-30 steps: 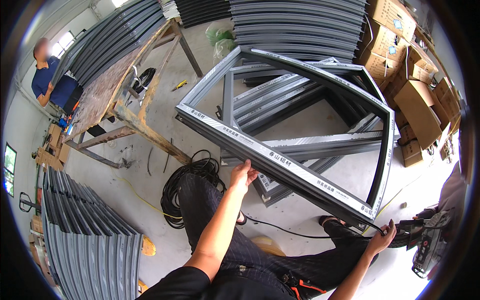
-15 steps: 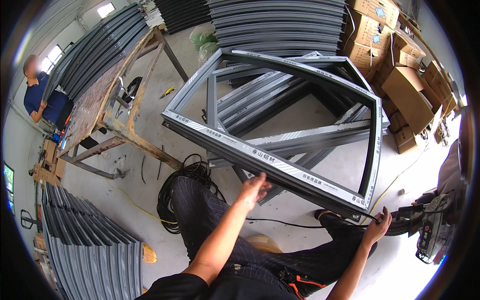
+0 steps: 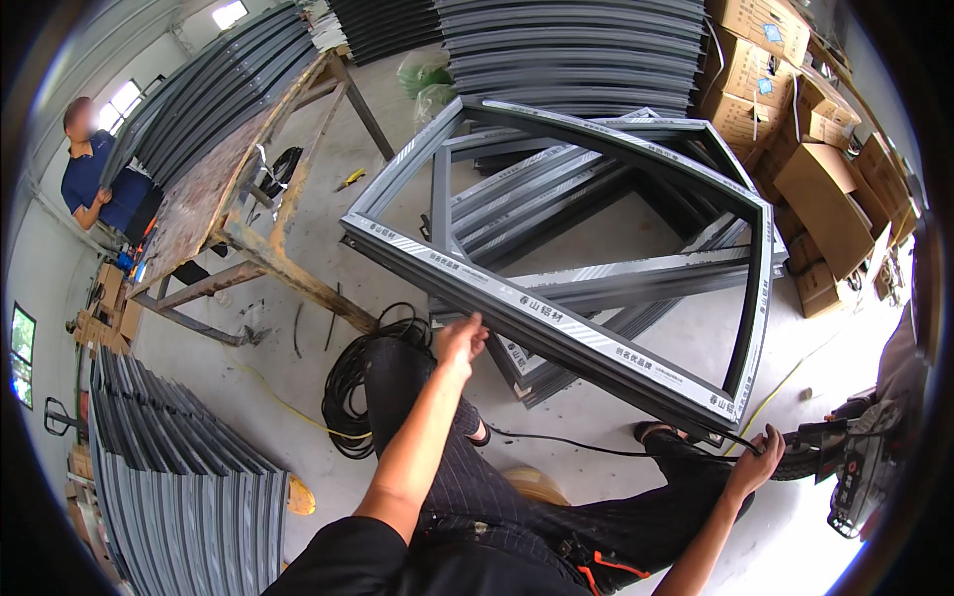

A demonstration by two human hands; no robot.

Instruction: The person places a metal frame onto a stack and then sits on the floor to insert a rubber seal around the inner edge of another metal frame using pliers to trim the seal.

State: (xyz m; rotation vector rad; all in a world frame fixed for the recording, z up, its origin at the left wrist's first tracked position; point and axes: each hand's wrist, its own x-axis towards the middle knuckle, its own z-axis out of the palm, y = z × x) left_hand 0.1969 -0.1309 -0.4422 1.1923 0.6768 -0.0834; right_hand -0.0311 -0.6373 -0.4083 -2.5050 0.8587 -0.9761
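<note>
Frame smooth metal; tabletop rough wood; boxes matt cardboard.

Dark Chinese characters repeat along white film on the near rail of the topmost grey frame. Beyond that frame, to the right, stacked cartons bear small dark print and blue labels. Right of it, a dark machine carries pale lettering.
</note>
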